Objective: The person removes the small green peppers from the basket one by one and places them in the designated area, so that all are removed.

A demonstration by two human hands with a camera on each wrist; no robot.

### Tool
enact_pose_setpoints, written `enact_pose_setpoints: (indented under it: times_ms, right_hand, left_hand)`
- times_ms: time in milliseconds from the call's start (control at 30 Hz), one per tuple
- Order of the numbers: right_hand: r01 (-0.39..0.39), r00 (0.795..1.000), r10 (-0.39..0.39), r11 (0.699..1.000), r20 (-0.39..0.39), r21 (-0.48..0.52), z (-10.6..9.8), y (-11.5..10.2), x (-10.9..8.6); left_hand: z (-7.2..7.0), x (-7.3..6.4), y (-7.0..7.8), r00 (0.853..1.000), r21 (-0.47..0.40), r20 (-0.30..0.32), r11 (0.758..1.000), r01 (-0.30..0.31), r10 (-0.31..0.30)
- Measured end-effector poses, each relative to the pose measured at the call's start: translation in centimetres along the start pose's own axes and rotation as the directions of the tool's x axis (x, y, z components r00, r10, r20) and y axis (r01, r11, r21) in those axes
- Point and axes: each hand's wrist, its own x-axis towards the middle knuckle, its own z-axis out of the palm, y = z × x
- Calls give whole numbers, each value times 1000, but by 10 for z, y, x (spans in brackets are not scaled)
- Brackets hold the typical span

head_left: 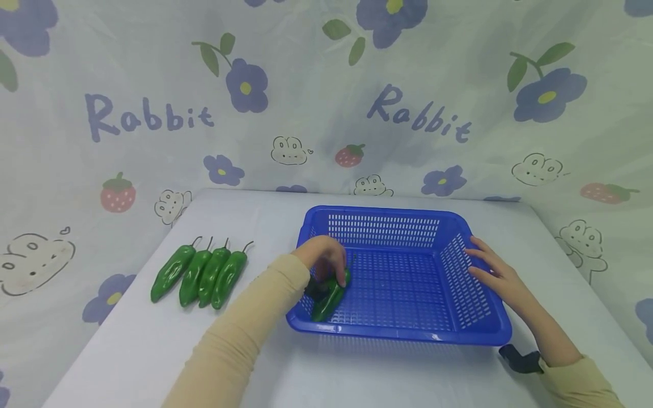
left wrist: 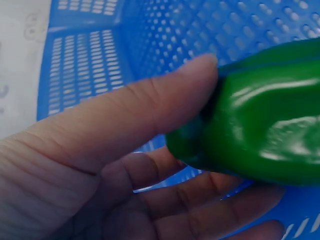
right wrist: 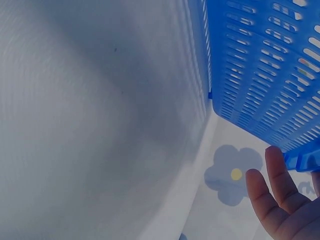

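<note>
Inside the left part of the blue plastic basket (head_left: 398, 294), my left hand (head_left: 326, 255) holds a green pepper (head_left: 328, 304) by its upper part. The left wrist view shows the thumb (left wrist: 165, 100) on top of the glossy pepper (left wrist: 270, 120), with the other fingers bent beneath it. My right hand (head_left: 497, 275) is at the basket's right rim, its fingers spread and reaching over the edge. From the right wrist, those fingers (right wrist: 282, 182) appear beside the perforated basket wall (right wrist: 265, 65). Part of the held pepper is hidden behind the left hand.
Several green peppers (head_left: 204, 277) lie side by side on the white table (head_left: 127, 362), left of the basket, stems pointing away. A cloth (head_left: 306, 85) printed with flowers, rabbits and strawberries hangs behind. A black device (head_left: 520, 360) is at the right wrist.
</note>
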Motion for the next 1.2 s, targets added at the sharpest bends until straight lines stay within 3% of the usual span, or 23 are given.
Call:
enact_pose_setpoints:
  times_ms: [233,433,533,700,900,1200]
  right_hand:
    - [-4,1000,4,1000,-2,-4,0,-1,0]
    - [-8,1000,8,1000,-1,-8,-1,-2,0]
    - [-16,1000,16,1000,2,-7,-1,-1,0]
    - [-22,1000,22,1000,4,-6,-1,0,0]
    - [-18,1000,18,1000,4,-12,-1,1,2]
    - [-6,1000,5,1000,-10,-19,-1,2,1]
  left_hand:
    - [6,-1,5,998,29,54,999,23,-25]
    - [9,5,7,987,63,157,997,-48,38]
    - [11,6,8,982,51,174,995,-81,71]
    - [12,5,10,972,-11,211,995,-103,103]
    - [9,1,10,947,-67,264,983,-169,180]
    - [3,-3,9,920,-167,248,948,-269,305]
